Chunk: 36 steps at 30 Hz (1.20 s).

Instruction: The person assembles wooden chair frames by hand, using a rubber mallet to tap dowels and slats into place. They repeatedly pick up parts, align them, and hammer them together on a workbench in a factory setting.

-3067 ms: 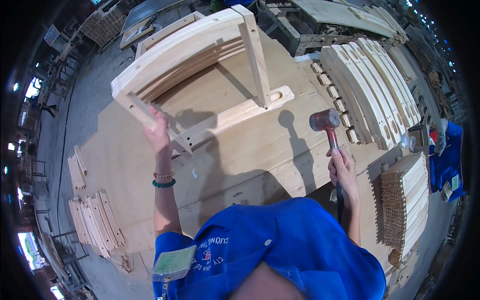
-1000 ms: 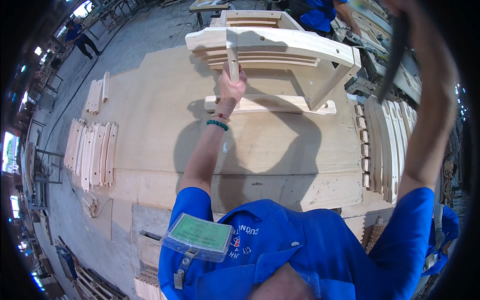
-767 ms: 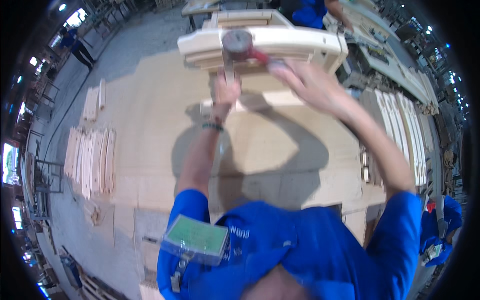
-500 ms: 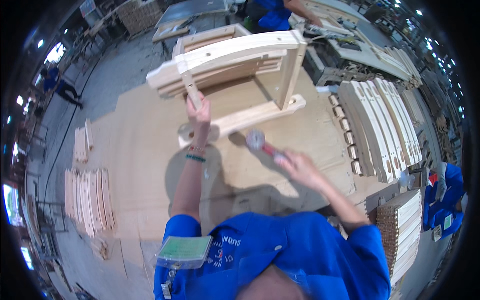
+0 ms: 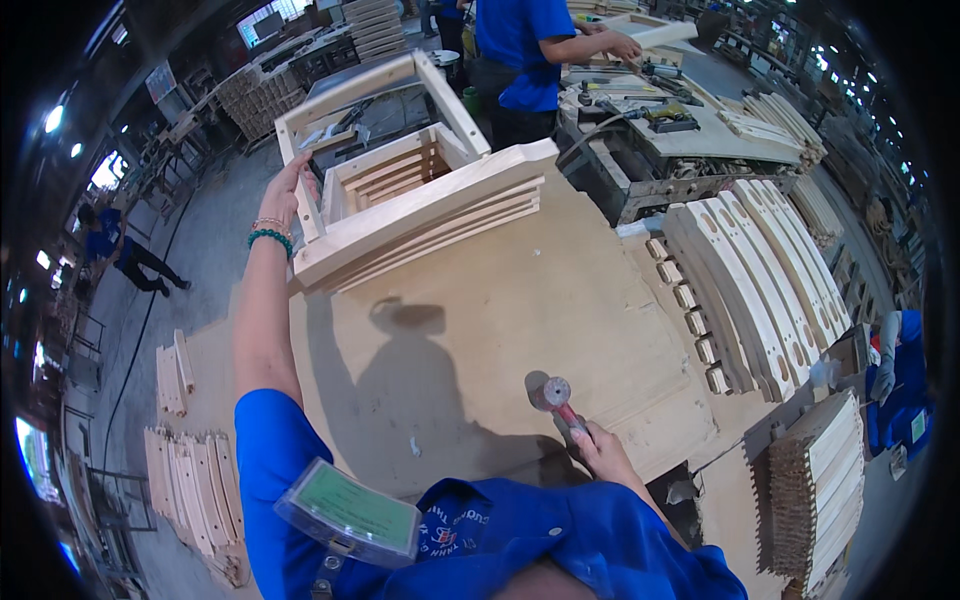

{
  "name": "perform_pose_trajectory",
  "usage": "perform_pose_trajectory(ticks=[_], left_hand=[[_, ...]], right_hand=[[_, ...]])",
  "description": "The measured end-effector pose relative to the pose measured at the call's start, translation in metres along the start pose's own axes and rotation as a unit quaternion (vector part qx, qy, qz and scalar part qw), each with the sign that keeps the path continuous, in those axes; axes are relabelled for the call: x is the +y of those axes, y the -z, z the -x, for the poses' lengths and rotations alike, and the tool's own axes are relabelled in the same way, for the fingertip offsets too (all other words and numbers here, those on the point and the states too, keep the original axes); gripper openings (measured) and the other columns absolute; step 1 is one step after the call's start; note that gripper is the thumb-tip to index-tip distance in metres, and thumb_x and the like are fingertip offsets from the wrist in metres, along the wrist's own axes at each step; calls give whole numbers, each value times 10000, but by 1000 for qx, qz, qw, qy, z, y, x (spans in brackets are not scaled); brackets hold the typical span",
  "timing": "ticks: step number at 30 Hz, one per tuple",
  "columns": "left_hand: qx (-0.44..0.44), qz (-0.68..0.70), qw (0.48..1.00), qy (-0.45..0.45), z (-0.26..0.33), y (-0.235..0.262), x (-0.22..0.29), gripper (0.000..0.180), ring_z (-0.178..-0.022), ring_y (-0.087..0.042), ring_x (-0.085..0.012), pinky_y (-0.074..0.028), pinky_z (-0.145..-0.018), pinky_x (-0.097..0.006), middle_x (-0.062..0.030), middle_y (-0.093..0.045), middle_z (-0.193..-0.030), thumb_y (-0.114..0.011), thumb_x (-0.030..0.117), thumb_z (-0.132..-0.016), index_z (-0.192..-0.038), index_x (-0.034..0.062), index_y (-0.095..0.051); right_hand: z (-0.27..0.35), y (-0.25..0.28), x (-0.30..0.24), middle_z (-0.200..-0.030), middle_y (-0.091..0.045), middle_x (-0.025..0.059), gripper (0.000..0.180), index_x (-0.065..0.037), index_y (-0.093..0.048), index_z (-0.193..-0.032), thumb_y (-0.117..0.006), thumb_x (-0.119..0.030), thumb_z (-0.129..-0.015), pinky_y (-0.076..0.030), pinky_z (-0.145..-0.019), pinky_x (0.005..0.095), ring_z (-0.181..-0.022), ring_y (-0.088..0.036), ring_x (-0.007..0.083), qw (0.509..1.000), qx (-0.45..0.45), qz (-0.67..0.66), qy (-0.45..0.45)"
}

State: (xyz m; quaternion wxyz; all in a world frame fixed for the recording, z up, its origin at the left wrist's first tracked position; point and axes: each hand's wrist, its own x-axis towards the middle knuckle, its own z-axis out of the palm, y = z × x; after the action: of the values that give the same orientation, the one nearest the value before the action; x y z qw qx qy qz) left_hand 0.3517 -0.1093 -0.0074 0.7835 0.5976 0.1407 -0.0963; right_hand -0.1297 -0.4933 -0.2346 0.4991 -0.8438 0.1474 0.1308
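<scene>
At the far left of the worktable, my left hand (image 5: 297,188) is closed around one bar of a pale wooden frame (image 5: 452,105). That frame stands tilted up on or against a stack of similar slatted wooden frames (image 5: 425,218); the exact contact is hard to see. Near my body, my right hand (image 5: 606,455) grips the handle of a mallet (image 5: 553,394) with a round pale face and a reddish handle. The mallet hovers low over the board, casting a shadow beside it.
Curved slotted wooden rails (image 5: 755,290) lie in a row on the right. A pile of wooden pieces (image 5: 815,490) stands at the lower right, and short slats (image 5: 195,485) at the lower left. Beyond the table, a person in blue (image 5: 520,60) works at a bench (image 5: 690,130).
My left hand has carried the wooden frame from the middle of the board to the stack at the far left. My right hand has drawn the mallet down toward my body.
</scene>
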Motion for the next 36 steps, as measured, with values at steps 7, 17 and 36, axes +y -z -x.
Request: perform_pose_trajectory(ticks=[7, 17, 36], left_hand=[[-67, -536, 779, -318, -1, -24, 18, 913, -1204, -504, -298, -373, -1017, -374, -216, -539, -1274, -724, 533, -720, -1385, 11, -379], [-297, -638, 679, -210, 65, -75, -51, 776, -942, -633, -238, -486, -839, -338, -159, -661, -1029, -835, 405, -569, -1147, -34, -560], [-41, -548, 643, -533, 169, -130, -127, 490, -1257, -436, -289, -304, -1068, -371, -148, -477, -1349, -595, 123, -885, -1331, -8, -439]], right_hand=[[5, 5, -17, -739, -635, 208, 364, -41, -585, -1029, -514, -383, -927, -485, -618, 446, -710, -633, 401, 997, 49, -42, 32], [-98, 98, -23, -679, -584, 195, 316, -36, -547, -863, -522, -344, -926, -439, -579, 479, -646, -577, 404, 926, 294, 183, 148], [-71, 335, 91, -986, -685, 102, 478, -108, -557, -1213, -514, 18, -753, -512, -783, 395, -877, -653, 294, 868, 458, 191, -7]])
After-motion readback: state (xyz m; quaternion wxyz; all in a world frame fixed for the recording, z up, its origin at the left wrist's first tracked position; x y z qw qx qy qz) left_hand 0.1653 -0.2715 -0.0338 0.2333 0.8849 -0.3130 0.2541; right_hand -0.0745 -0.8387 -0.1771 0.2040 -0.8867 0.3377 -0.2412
